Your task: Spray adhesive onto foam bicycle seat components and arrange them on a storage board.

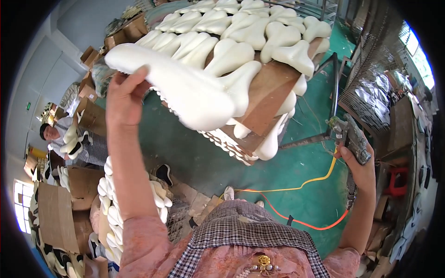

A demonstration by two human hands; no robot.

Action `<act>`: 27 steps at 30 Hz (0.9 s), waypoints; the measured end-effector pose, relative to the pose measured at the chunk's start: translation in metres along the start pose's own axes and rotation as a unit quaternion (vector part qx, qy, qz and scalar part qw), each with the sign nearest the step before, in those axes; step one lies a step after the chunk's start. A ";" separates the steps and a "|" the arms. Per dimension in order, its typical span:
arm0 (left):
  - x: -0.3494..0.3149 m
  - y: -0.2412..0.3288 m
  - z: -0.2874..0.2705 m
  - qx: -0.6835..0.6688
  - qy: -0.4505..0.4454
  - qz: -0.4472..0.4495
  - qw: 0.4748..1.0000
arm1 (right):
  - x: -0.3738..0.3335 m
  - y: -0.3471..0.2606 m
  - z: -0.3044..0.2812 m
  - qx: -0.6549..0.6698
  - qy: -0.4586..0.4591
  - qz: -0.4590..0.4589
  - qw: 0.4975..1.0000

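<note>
My left hand (125,99) grips a white foam saddle pad (174,88) by its left edge, thumb on top and fingers underneath. The pad is held up at the near left of a tall stack of similar white saddle pads (236,55), partly covering it. Brown cardboard sheets (271,90) lie between the layers of that stack. Off to the right, my right hand (359,169) is wrapped round a spray gun (356,141) crusted with residue. The gun is well apart from the pad, and whether its trigger is pressed cannot be made out.
A yellow hose (306,185) and an orange hose (320,228) trail over the green floor (194,169). A black metal frame (308,140) stands right of the stack. More white pads (113,217) are piled at lower left near cardboard boxes (58,215). Another person (95,143) handles saddle pieces farther left.
</note>
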State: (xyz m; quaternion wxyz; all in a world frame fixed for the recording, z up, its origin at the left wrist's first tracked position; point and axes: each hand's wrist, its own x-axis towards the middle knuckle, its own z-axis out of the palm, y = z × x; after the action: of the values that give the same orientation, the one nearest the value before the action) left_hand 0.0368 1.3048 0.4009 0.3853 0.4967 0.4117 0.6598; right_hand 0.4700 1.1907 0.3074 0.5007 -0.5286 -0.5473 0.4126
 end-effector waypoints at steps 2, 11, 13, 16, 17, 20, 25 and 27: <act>-0.020 -0.023 0.057 -0.108 0.052 0.012 0.993 | -0.015 -0.001 -0.014 -0.001 0.017 -0.006 1.000; -0.114 -0.179 0.199 -0.127 0.085 0.093 0.984 | -0.059 0.001 -0.034 0.011 0.073 0.005 0.997; -0.117 -0.193 0.206 -0.074 0.099 0.136 0.983 | -0.062 0.000 -0.038 0.004 0.073 0.008 0.997; -0.127 -0.195 0.218 -0.143 0.184 0.038 0.972 | -0.057 0.004 -0.040 0.024 0.034 0.022 0.999; -0.130 -0.202 0.220 -0.145 0.187 0.038 0.971 | -0.051 0.009 -0.037 0.021 0.032 0.021 0.999; -0.146 -0.217 0.223 -0.258 0.194 -0.028 0.946 | -0.030 0.028 -0.022 0.057 -0.010 0.019 0.998; -0.136 -0.219 0.217 -0.298 0.185 -0.026 0.936 | 0.011 0.051 0.002 0.058 -0.028 0.032 0.997; -0.126 -0.225 0.218 -0.318 0.197 -0.028 0.927 | 0.033 0.059 0.010 0.010 -0.018 0.033 0.999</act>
State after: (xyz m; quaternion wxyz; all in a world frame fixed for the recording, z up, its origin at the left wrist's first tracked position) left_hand 0.2972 1.3056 0.1865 0.4523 0.1963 0.2619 0.8297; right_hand 0.4715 1.2303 0.2519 0.4826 -0.5337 -0.5342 0.4438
